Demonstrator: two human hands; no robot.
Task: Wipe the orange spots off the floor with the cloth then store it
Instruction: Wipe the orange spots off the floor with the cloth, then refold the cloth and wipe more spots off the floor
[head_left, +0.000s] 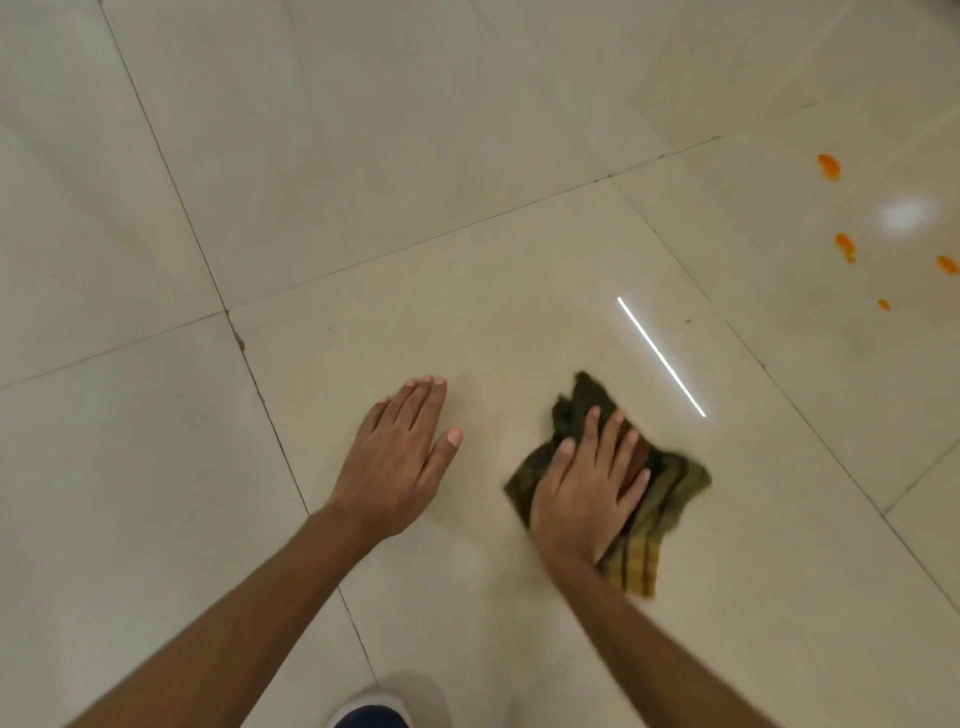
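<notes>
A dark green and yellow checked cloth (670, 499) lies crumpled on the beige tiled floor (363, 182). My right hand (587, 493) presses flat on top of it, fingers spread. Flat on the bare tile to the left of the cloth rests my left hand (400, 457), fingers together, holding nothing. Several orange spots (845, 247) sit on the floor far to the upper right, well away from the cloth; one more orange spot (829, 166) lies above them.
Dark grout lines (249, 358) cross the glossy tiles. Reflections of a strip light (660, 356) and a round lamp (904, 215) shine on the floor. The tip of a shoe (371, 714) shows at the bottom edge.
</notes>
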